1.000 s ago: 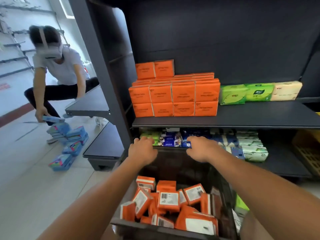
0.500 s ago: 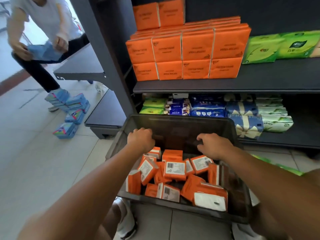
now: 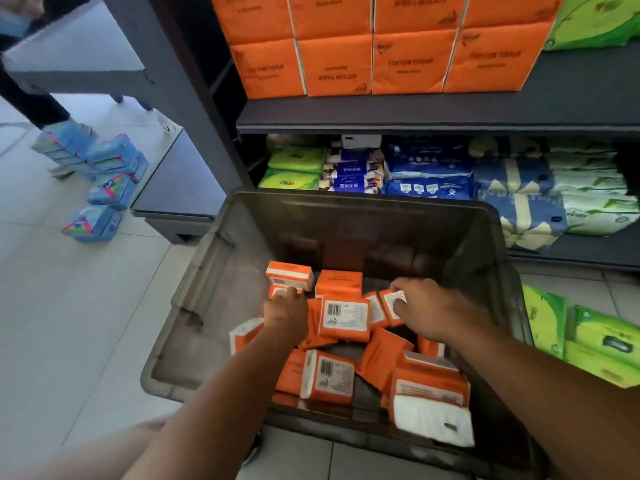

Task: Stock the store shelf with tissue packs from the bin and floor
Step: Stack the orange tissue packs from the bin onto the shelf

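A dark grey bin [image 3: 194, 306] stands on the floor in front of the store shelf [image 3: 415, 112], holding several loose orange tissue packs [image 3: 344, 318]. Both my hands are down inside it. My left hand [image 3: 285, 311] curls its fingers over an orange pack [image 3: 278, 292] near the bin's back left. My right hand [image 3: 429, 310] pinches another orange pack [image 3: 393, 301] at the middle right. Stacked rows of orange packs [image 3: 408, 64] fill the shelf above.
The lower shelf holds green, blue and white tissue packs [image 3: 429, 174]. Green packs [image 3: 588, 344] lie on the floor right of the bin. Blue packs [image 3: 104, 174] are piled on the floor at left, beside another person's leg [image 3: 31, 102] and a low grey platform [image 3: 180, 188].
My view has tilted down toward the bin. Both hands left the bin's far rim, dropped into it and closed on orange packs.
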